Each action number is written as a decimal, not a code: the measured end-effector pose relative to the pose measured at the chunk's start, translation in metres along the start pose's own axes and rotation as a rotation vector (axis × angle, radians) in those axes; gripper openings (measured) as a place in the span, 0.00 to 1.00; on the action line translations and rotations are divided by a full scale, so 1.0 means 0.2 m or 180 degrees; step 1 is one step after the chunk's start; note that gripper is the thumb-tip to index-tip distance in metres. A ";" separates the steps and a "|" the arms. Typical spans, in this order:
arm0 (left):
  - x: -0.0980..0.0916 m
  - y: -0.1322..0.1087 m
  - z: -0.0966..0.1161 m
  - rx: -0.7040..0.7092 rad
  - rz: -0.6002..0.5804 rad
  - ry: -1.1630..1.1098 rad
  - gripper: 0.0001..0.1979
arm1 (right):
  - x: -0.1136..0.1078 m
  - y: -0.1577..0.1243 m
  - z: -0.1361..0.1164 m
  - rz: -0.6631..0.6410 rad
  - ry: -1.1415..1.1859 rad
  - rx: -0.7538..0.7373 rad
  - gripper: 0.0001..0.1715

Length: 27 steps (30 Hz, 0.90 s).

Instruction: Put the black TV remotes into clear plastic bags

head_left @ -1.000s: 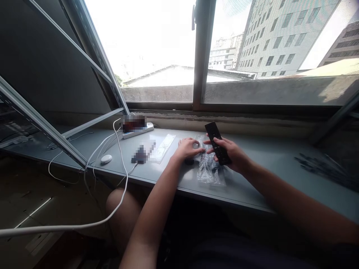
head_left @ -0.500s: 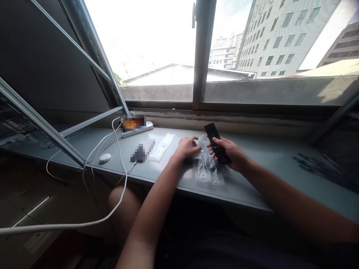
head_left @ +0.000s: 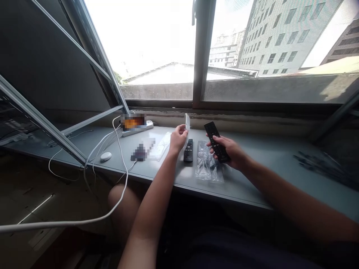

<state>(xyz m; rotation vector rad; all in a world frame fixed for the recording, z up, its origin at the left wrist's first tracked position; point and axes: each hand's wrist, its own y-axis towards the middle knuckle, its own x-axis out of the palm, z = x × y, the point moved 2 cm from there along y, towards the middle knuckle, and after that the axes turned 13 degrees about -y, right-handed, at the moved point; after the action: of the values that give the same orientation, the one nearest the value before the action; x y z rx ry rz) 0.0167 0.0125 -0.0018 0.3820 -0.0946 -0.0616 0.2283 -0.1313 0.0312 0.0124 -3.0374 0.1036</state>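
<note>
Just above the counter [head_left: 266,164], a black remote [head_left: 214,140], likely light, rigid and best gripped mid-body, sits clasped in the fingers of the right hand [head_left: 230,154], while the left hand [head_left: 177,139] pinches a limp clear sleeve [head_left: 187,125] above a second remote [head_left: 188,150].

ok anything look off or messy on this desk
Nothing spilled or broken. The white cables by the power strip sprawl loose over the desk edge. The left hand holds a clear bag, the right hand a black remote.
</note>
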 end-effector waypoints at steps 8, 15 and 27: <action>-0.09 0.00 0.07 0.0399 0.0313 0.0346 0.09 | -0.01 0.02 0.00 0.0157 0.0127 0.0043 0.14; -0.16 0.00 0.09 0.0610 0.0520 0.0916 0.11 | -0.08 0.04 -0.03 0.0558 0.0186 -0.0193 0.19; -0.13 -0.01 0.09 0.0633 0.0351 0.1030 0.10 | -0.19 0.09 -0.02 0.0989 -0.0044 -0.0404 0.11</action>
<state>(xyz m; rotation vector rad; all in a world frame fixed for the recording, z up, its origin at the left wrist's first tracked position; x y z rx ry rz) -0.0115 0.0060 0.0127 0.5798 0.1995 0.1196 0.2672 -0.1126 0.0293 -0.4701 -3.0273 -0.0660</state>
